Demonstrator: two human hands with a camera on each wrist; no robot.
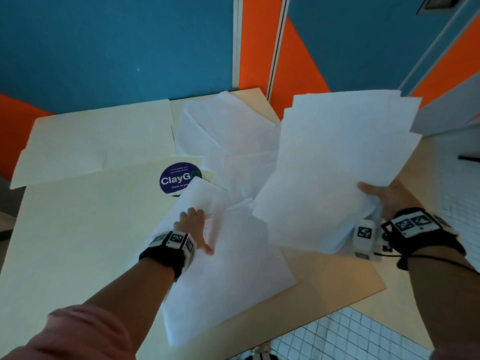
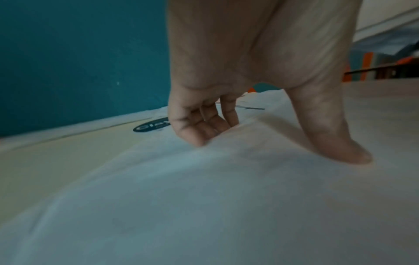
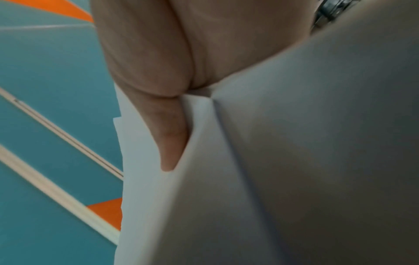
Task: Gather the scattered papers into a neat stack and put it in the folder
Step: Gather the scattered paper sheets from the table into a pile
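Note:
My right hand (image 1: 381, 198) holds a thick, uneven stack of white papers (image 1: 337, 165) up off the table, thumb on top, and the remaining fingers are hidden beneath. The right wrist view shows that thumb (image 3: 167, 143) pressing on the stack (image 3: 294, 161). My left hand (image 1: 201, 229) is down on a loose white sheet (image 1: 228, 268). Its curled fingers (image 2: 204, 129) and thumb bunch the sheet (image 2: 181, 197) into a ridge. More loose sheets (image 1: 228, 133) lie crumpled behind. The cream folder (image 1: 91, 141) lies open at the left.
A round blue sticker (image 1: 179, 179) shows between folder and papers. The light wooden table (image 1: 337, 289) ends at its front right corner over a white tiled floor (image 1: 350, 333). A blue and orange wall (image 1: 117, 48) stands close behind. A white ledge (image 1: 446, 110) juts in at the right.

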